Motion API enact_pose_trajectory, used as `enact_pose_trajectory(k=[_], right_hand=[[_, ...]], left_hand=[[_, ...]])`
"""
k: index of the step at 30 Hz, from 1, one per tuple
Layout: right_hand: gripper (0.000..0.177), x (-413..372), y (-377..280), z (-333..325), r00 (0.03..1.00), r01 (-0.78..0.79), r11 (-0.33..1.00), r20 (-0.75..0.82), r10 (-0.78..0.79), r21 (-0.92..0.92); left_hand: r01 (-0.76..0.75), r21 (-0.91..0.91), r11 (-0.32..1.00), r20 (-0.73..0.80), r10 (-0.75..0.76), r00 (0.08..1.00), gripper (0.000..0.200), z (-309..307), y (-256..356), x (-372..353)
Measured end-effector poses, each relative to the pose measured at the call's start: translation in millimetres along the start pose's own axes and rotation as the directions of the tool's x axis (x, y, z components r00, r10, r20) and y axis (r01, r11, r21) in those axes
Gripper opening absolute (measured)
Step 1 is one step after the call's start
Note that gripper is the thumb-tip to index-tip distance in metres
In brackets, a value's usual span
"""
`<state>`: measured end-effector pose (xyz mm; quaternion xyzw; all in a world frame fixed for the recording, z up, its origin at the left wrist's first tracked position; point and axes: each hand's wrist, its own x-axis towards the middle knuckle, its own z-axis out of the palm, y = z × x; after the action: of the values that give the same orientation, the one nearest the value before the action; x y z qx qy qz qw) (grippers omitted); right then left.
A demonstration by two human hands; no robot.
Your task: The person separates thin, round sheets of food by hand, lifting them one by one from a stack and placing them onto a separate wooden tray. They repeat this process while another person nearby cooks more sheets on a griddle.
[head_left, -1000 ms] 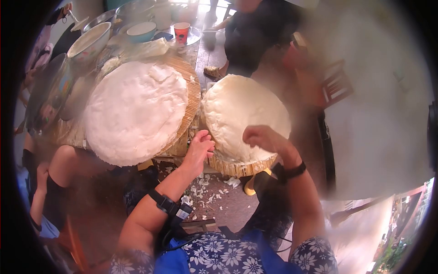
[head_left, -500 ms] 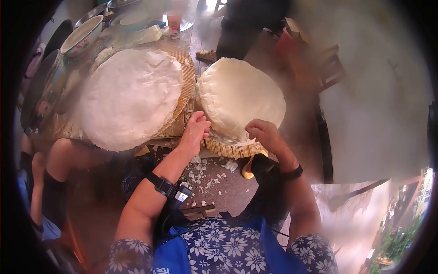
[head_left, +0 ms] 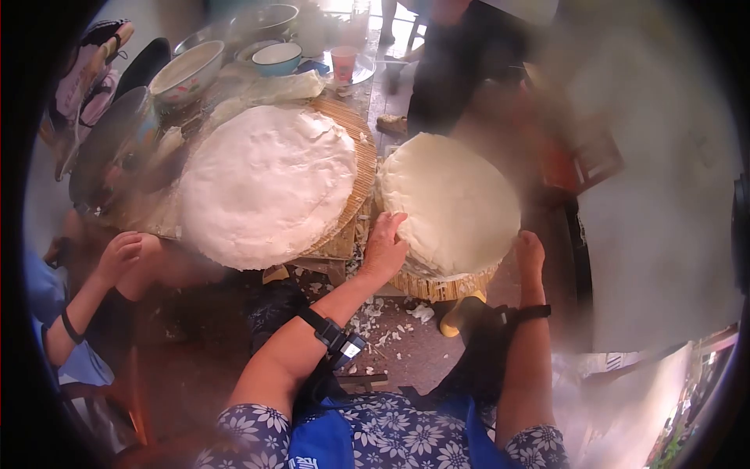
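Note:
A round, pale, cream-coloured sheet [head_left: 457,203] tops a thick stack with ragged, layered edges, on a round slatted mat [head_left: 441,288] in front of me. My left hand [head_left: 384,248] is at its near left rim, fingers curled closed against the edge. At the right rim, my right hand [head_left: 530,254] has its fingers bent together on the edge; the fingertips are partly hidden. To the left lies a larger, whiter round stack [head_left: 266,184] with a wrinkled surface, on another slatted mat [head_left: 361,168]. Neither hand touches it.
Bowls [head_left: 187,72], a blue bowl [head_left: 277,59] and a red cup [head_left: 343,64] stand on the table's far side. Pale scraps [head_left: 383,336] litter the floor. Another person's hand [head_left: 121,256] is at the left. A large pale blurred surface [head_left: 656,203] fills the right.
My right hand has moved right and outward from the stack's near edge to its right rim. My left hand has come onto the left rim. The view has shifted left.

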<state>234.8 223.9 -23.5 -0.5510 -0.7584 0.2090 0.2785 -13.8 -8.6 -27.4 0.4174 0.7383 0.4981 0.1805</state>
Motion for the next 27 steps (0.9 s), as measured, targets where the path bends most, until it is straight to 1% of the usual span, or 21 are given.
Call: enact_pose_trajectory(k=[2,3,6,8,11,12,15,17,20,21,24,27], right_hand=[[0.024,7,21,-1,0.985,-0.149,0.983,0.104,0.139,0.107],[0.023,-7,-13,-15,0.923,-0.361,0.892,0.237,0.302,0.271],[0.026,-4,-6,-5,0.942,-0.304,0.900,0.241,0.235,0.311],[0.029,-3,-3,0,0.968,-0.228,0.947,0.154,0.196,0.226],[0.033,-2,5,3,0.991,-0.119,0.990,0.065,0.114,0.080],[0.034,-3,1,1,0.996,-0.082,0.996,0.045,0.081,0.029],[0.036,-7,-14,-4,0.993,-0.085,0.986,0.068,0.096,-0.144],[0.035,-10,-15,-4,0.993,-0.095,0.985,0.053,0.104,-0.144],[0.034,-9,-14,-2,0.994,-0.102,0.989,0.033,0.106,-0.104],[0.033,-8,-13,-1,0.994,-0.104,0.991,0.025,0.106,-0.085],[0.042,-6,-8,3,0.995,-0.095,0.991,0.010,0.097,-0.098],[0.045,-6,-13,3,0.989,-0.138,0.990,0.044,0.139,-0.043]], left_hand=[[0.029,0.000,1.000,0.003,-0.029,1.000,0.052,4,-1,-1],[0.046,-0.008,0.999,0.012,-0.046,0.999,0.052,6,-7,0],[0.119,-0.053,0.991,0.033,-0.117,0.993,0.053,6,-6,2],[0.175,-0.091,0.980,0.046,-0.172,0.984,0.054,4,-2,2],[0.186,-0.095,0.978,0.063,-0.181,0.981,0.055,6,-4,3],[0.189,-0.088,0.978,0.045,-0.186,0.982,0.056,8,-8,4],[0.185,-0.077,0.980,-0.014,-0.186,0.982,0.057,16,-21,7],[0.157,-0.092,0.983,-0.053,-0.163,0.985,0.058,20,-26,8],[0.250,-0.211,0.945,0.017,-0.253,0.967,0.054,16,-16,7],[0.246,-0.210,0.946,0.015,-0.248,0.969,0.054,15,-17,8],[0.235,-0.221,0.947,0.016,-0.238,0.971,0.055,16,-22,8],[0.231,-0.245,0.942,0.037,-0.229,0.973,0.055,15,-23,7]])
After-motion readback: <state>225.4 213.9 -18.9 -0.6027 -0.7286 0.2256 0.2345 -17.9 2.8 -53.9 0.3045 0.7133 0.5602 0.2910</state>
